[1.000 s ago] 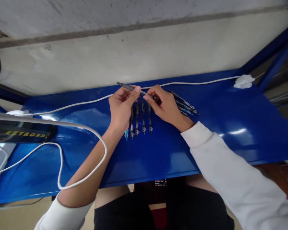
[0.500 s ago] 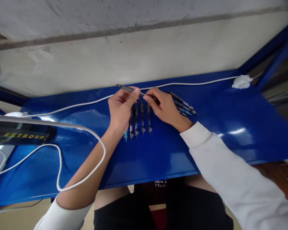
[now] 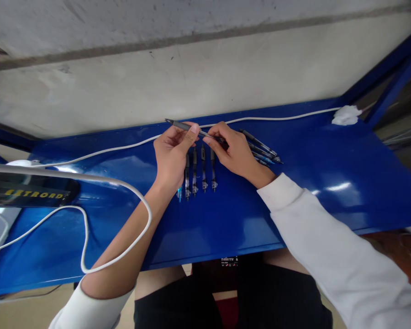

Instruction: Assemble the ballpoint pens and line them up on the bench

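Your left hand [image 3: 170, 153] and right hand [image 3: 235, 151] pinch a slim grey-and-clear plastic pen [image 3: 181, 124] between fingers near the blue worktop's [image 3: 239, 224] back edge, presumably for steady two-point control; dark-gripped clear pens [image 3: 195, 176] lie spaced below, likely for separation.

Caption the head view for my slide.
Two hands, left and right, hold a gray-gripped pen above a blue table, between a row and a cluster of pens.

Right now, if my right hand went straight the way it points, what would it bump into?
Your right hand would probably bump your left hand first, by the thumb holding the grey pen. One picture makes depth hard to judge, though.
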The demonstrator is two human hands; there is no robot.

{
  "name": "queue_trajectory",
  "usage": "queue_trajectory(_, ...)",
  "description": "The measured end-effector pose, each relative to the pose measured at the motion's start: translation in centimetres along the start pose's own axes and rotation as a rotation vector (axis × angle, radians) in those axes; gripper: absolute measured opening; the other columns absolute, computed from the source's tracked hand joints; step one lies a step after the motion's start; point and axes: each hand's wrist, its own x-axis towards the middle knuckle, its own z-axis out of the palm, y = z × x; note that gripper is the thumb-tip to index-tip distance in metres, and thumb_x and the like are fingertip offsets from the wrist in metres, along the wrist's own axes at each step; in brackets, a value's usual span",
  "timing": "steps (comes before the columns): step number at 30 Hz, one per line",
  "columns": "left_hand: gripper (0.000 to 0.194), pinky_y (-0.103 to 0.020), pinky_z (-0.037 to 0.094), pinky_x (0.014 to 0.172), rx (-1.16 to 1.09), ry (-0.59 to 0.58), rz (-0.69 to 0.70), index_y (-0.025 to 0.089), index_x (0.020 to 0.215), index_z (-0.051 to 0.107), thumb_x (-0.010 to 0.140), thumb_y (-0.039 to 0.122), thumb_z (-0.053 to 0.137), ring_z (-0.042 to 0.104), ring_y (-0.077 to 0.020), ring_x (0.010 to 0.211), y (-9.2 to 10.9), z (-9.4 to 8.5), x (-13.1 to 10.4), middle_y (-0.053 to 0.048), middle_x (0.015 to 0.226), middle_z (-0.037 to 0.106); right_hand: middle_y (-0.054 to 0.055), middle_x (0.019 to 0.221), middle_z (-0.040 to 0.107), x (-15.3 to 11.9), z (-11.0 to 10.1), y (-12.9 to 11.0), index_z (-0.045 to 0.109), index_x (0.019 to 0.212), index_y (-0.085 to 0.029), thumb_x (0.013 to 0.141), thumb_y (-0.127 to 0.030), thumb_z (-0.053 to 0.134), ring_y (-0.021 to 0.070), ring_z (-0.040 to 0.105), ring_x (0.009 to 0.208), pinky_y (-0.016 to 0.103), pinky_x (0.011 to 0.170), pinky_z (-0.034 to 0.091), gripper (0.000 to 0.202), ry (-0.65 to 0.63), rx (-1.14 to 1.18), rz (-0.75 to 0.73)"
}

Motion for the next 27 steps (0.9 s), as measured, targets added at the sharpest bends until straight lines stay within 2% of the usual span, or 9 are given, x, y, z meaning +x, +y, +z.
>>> queue_trajectory(8, 0.026, -0.03, 0.063, 0.081, -0.016, 0.0, -0.034, 0.027, 0.099, 0.088, 0.09, 0.05, 0.099, 0.077, -0.0188, 0.091, 0.29, 0.01, -0.05, -0.003, 0.099, 0.083, 0.0, 0.087, 0.062, 0.12, -0.24, -0.42, 0.06, 0.103, -0.025, 0.123, -0.051, 0.05, 0.0161, 0.054, 0.072, 0.032, 0.07, 0.041, 0.034, -0.036, -0.003, 0.033)
queue_trajectory(16, 0.022, -0.03, 0.064, 0.083, -0.065, -0.038, -0.096, 0.029, 0.102, 0.089, 0.092, 0.046, 0.097, 0.079, -0.0193, 0.098, 0.39, -0.01, -0.15, -0.004, 0.106, 0.085, 0.0, 0.082, 0.059, -0.11, -0.28, -0.32, 0.049, 0.095, -0.027, 0.125, -0.056, 0.038, 0.0174, 0.053, 0.069, 0.034, 0.07, 0.038, 0.043, -0.057, -0.022, 0.087)
queue_trajectory(23, 0.028, -0.03, 0.064, 0.081, -0.068, -0.052, -0.107, 0.028, 0.103, 0.087, 0.091, 0.05, 0.098, 0.08, -0.021, 0.102, 0.29, -0.07, 0.02, -0.004, 0.105, 0.085, -0.001, 0.086, 0.061, -0.05, -0.28, -0.6, 0.054, 0.103, -0.026, 0.125, -0.054, 0.04, 0.0164, 0.053, 0.069, 0.033, 0.07, 0.04, 0.038, -0.01, -0.069, 0.045)
queue_trajectory(27, 0.029, -0.031, 0.064, 0.081, -0.072, -0.036, -0.116, 0.026, 0.09, 0.081, 0.091, 0.049, 0.098, 0.081, -0.0216, 0.099, 0.16, -0.1, 0.07, -0.004, 0.095, 0.082, 0.0, 0.089, 0.065, 0.05, -0.34, -0.64, 0.055, 0.108, -0.026, 0.124, -0.056, 0.042, 0.0167, 0.055, 0.071, 0.033, 0.073, 0.044, 0.036, -0.003, -0.049, 0.046)
